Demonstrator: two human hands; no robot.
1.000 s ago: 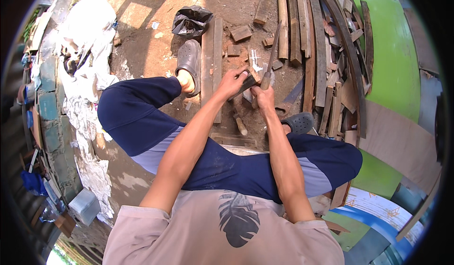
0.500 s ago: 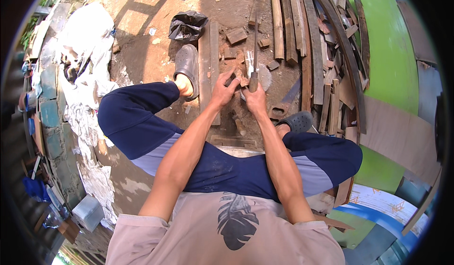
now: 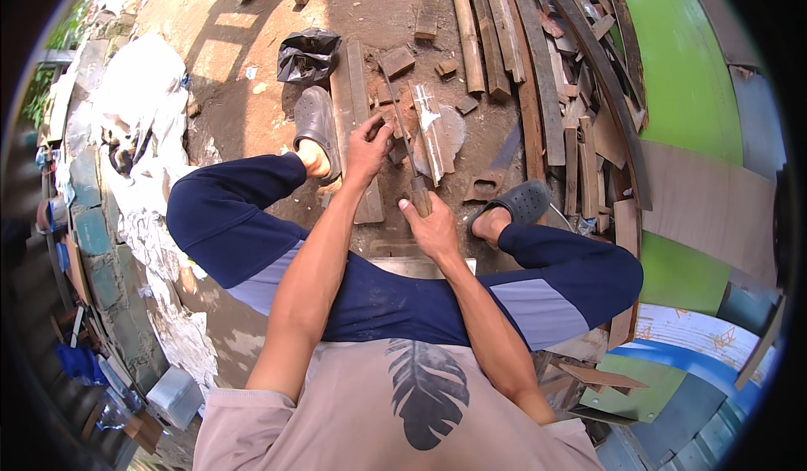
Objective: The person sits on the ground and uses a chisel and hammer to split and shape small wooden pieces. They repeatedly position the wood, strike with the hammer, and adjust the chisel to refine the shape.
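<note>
My right hand (image 3: 435, 229) is closed round the wooden handle of a long, thin metal file (image 3: 399, 118), its blade pointing away and slightly left. Left of the blade, my left hand (image 3: 368, 156) is closed, thumb against fingers, on a small dark piece (image 3: 376, 129) mostly hidden by them. A short board with white stains (image 3: 431, 139) lies just right of the file, over a pale round slab (image 3: 455, 131). Farther right is a handsaw (image 3: 485, 187) on the ground, near my right shoe (image 3: 527, 202).
Small wood offcuts (image 3: 397, 60) lie ahead, with a black plastic bag (image 3: 308, 55) to their left. A long plank (image 3: 362, 101) runs beside my left shoe (image 3: 317, 118). Long timbers (image 3: 496, 34) and scrap wood are piled at right, before green panels (image 3: 681, 76). White cloth (image 3: 139, 92) lies left.
My hands have moved apart. The right hand has drawn the file back toward me and tilted its tip left; the left hand has shifted left, uncovering the white-stained board.
</note>
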